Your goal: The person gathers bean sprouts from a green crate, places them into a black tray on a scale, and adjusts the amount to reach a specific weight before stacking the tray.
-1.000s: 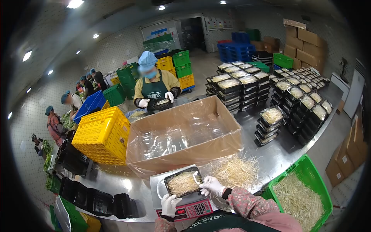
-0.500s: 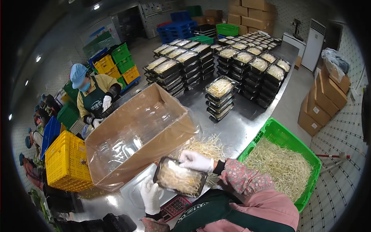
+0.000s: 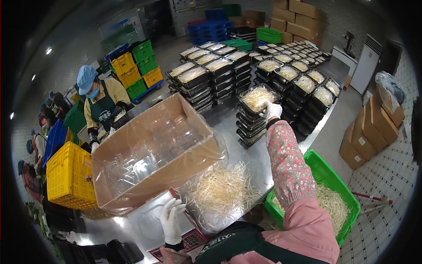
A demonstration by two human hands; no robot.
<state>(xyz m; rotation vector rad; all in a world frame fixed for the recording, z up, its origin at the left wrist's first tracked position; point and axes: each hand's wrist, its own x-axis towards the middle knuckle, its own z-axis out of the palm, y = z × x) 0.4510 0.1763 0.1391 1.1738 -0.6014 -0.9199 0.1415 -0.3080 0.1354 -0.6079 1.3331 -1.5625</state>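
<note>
My right hand (image 3: 272, 110), in a white glove, reaches far forward and grips the near right edge of a black tray of bean sprouts (image 3: 257, 98). That tray sits on top of a short stack of black trays (image 3: 249, 127). Over the metal plate of a kitchen scale (image 3: 148, 220) is my left hand (image 3: 172, 218), also gloved, its fingers loosely apart with nothing in them. The scale's red-framed keypad (image 3: 193, 240) shows beside my left wrist. A loose pile of bean sprouts (image 3: 223, 190) lies on the metal table to the right of the scale.
A large cardboard box (image 3: 189, 163) lined with plastic holds clear lids. Right of me stands a green crate (image 3: 350, 203) with more sprouts. Several stacks of filled trays (image 3: 193, 77) cover the far table. Across the box, a co-worker (image 3: 105, 103) handles a black tray.
My right hand has moved from above the scale, forward to the short stack, where the sprout tray is now on top. My left hand no longer touches a tray and stays near the scale.
</note>
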